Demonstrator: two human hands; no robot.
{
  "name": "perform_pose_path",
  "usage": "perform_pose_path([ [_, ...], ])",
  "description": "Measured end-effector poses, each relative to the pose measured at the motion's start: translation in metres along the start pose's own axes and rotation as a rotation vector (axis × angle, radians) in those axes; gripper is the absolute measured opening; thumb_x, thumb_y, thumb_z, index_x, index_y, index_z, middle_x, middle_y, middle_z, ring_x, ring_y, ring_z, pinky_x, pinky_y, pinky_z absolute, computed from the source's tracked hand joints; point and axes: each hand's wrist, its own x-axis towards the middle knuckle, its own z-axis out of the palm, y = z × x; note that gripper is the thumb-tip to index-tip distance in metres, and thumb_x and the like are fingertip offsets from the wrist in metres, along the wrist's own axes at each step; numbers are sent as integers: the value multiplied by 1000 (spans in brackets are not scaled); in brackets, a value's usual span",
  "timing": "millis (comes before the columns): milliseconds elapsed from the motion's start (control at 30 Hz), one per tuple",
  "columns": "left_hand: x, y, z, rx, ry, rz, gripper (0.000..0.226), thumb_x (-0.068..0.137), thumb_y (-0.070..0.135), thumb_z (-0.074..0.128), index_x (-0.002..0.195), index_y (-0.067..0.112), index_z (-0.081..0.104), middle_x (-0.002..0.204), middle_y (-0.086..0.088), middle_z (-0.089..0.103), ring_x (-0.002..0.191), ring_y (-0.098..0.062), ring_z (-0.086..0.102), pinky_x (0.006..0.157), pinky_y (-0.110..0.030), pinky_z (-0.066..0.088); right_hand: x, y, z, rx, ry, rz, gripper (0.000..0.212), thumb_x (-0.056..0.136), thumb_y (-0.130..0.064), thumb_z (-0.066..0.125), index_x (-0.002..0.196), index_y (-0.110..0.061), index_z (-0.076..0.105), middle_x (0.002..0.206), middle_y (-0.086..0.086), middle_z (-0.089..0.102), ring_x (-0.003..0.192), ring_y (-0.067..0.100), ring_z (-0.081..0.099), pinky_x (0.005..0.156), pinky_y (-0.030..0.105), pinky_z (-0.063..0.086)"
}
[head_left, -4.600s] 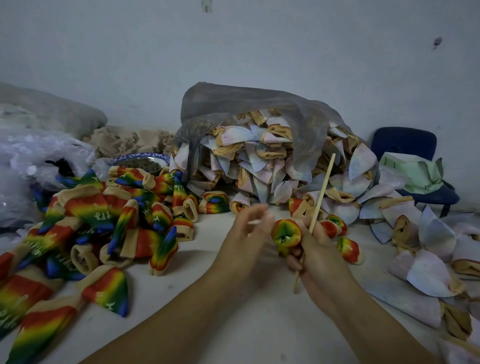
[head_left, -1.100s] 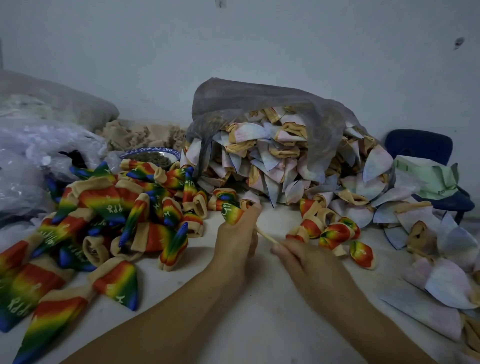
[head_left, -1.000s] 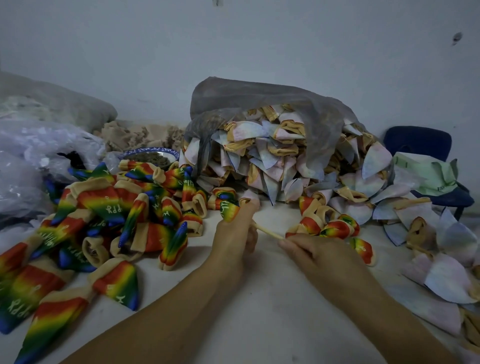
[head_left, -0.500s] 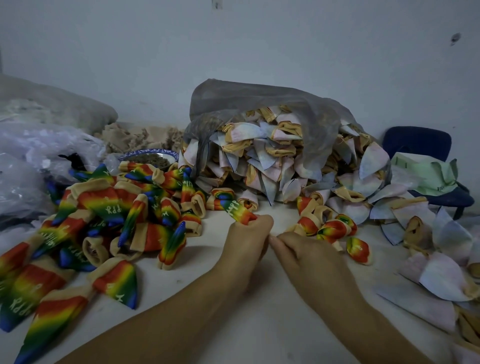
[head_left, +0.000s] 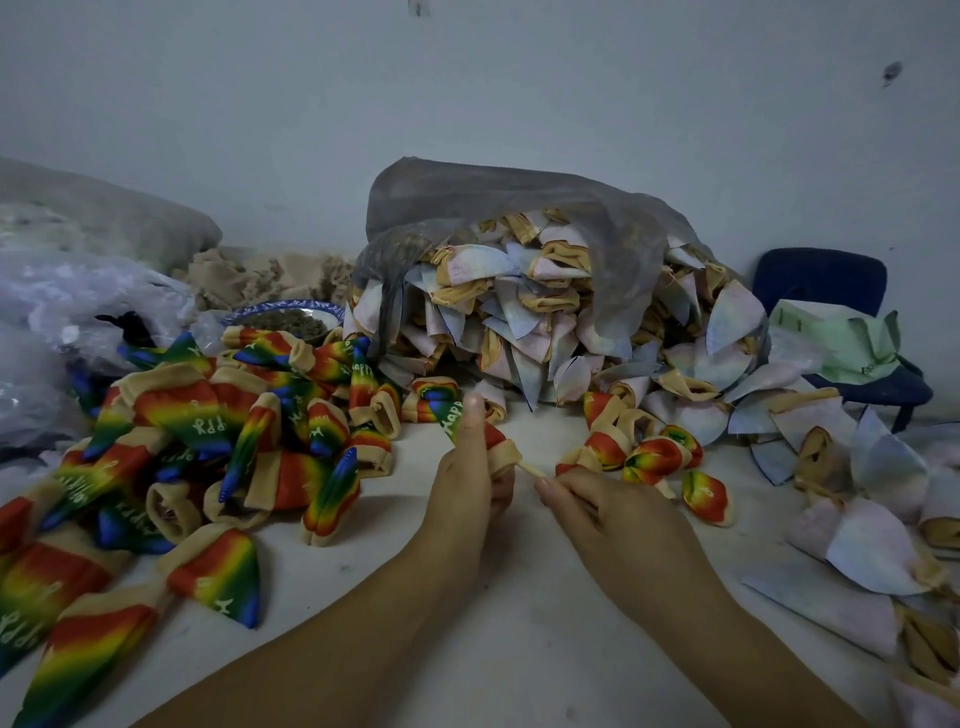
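Head view showed the left hand (head_left: 467, 488) gripping a rainbow fabric cone (head_left: 470, 428) above the white table (head_left: 519, 649), thumb pressed along it, while the right hand (head_left: 608, 519) pinched a wooden stick (head_left: 531, 469) entering the cone's tan cuff.

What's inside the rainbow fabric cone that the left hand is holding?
A thin wooden stick, held by the right hand, enters the rainbow fabric cone at its tan end. How far it reaches is hidden by fabric and the left hand.
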Motion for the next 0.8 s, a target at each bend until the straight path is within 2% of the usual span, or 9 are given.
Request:
perform_pose_path([
  [167, 2, -2, -8, 133, 14, 143, 63, 76, 80, 26, 45, 27, 40, 50, 7, 33, 46, -8, 32, 45, -20, 27, -1, 4, 1, -11, -5, 14, 43, 90, -59, 29, 79, -29, 57, 59, -5, 51, 58, 9, 51, 51, 26, 35],
  [267, 2, -3, -4, 179, -28, 152, 68, 94, 64, 22, 40, 26, 39, 46, 10, 30, 43, -6, 28, 48, -23, 25, -1, 0, 3, 20, 4, 20, 42, 91, -57, 32, 76, -28, 58, 56, -5, 50, 56, 11, 51, 52, 28, 37],
  [367, 3, 0, -1, 230, -47, 167, 74, 102, 53, 23, 36, 26, 40, 42, 9, 31, 40, -6, 28, 48, -23, 26, -2, -6, 2, 52, 53, -19, 45, 86, -62, 25, 74, -32, 56, 56, -9, 51, 56, 10, 52, 54, 32, 40],
  [467, 1, 3, -2, 240, -32, 220, 70, 103, 51, 28, 38, 27, 40, 43, 8, 33, 40, -6, 31, 44, -17, 29, -4, -16, 4, 285, 82, 48, 40, 83, -62, 30, 76, -39, 62, 73, -16, 66, 72, 2, 60, 59, 18, 45],
  [533, 1, 4, -3, 235, -49, 218, 68, 103, 48, 31, 40, 27, 41, 44, 9, 33, 42, -6, 32, 45, -18, 29, -4, -22, 8, 423, 47, 110, 31, 84, -58, 37, 72, -43, 61, 80, -26, 64, 77, -6, 58, 62, 9, 42],
  [600, 0, 4, -4, 240, -49, 184, 65, 102, 47, 34, 40, 28, 44, 46, 8, 37, 42, -7, 34, 50, -23, 31, -4, -22, 8, 461, -12, 126, 31, 84, -56, 38, 71, -43, 62, 78, -30, 62, 76, -7, 57, 61, 6, 39],
  [700, -3, 2, -3, 233, -58, 105, 54, 89, 51, 40, 40, 29, 47, 48, 6, 38, 46, -10, 36, 56, -31, 29, -2, -10, -4, 295, -51, -17, 36, 84, -60, 34, 76, -40, 63, 65, -23, 62, 66, -4, 57, 55, 12, 40],
  [767, -6, 4, 0, 222, -71, 35, 45, 80, 45, 41, 39, 27, 43, 48, 4, 34, 51, -15, 32, 57, -33, 24, 1, 1, -11, 68, -66, -121, 54, 83, -66, 23, 83, -33, 64, 67, -11, 62, 65, 6, 56, 56, 25, 43],
  [800, -6, 4, 2, 220, -62, -5, 45, 84, 40, 44, 42, 26, 42, 49, 3, 33, 55, -17, 31, 58, -33, 23, 2, 6, -14, -23, -62, -143, 58, 82, -68, 17, 85, -32, 63, 69, -8, 60, 65, 7, 55, 57, 28, 43],
])
